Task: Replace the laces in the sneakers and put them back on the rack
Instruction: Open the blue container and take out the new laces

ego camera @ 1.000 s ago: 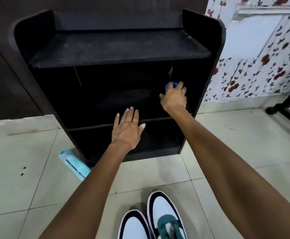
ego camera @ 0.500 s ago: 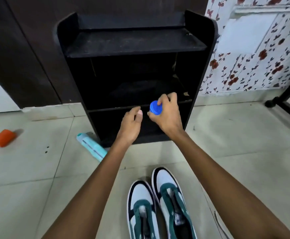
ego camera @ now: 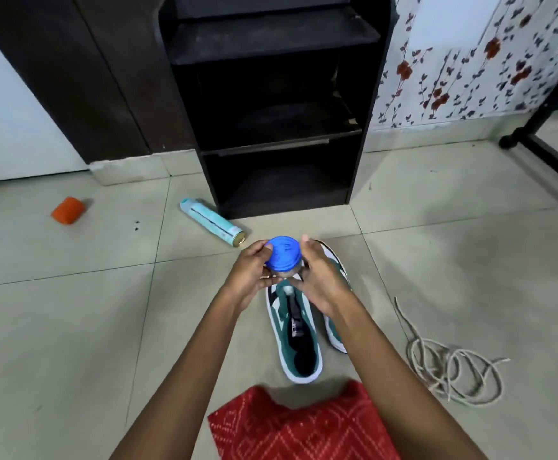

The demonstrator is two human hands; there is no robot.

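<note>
Both grips are closed on a small blue-lidded jar (ego camera: 284, 253). The left grip (ego camera: 249, 277) curls round its lid and the right grip (ego camera: 319, 280) wraps its body, as if to twist it open. It is held just above the sneakers (ego camera: 299, 346), which stand side by side on the floor (ego camera: 71, 327) in front of the black rack (ego camera: 271, 104), toes toward it. The nearer sneaker shows an open tongue and seemingly no lace.

The laces (ego camera: 453, 366) lie in a loose pale tangle on the floor, apart from the shoes towards the right edge. They look light and limp and are likely to snag, so it is best to pinch one by its tip and draw it free. The sneakers should be light with soft uppers, so lift them by the heel collar.

A spray can (ego camera: 211, 220) lies by the rack's foot.
</note>
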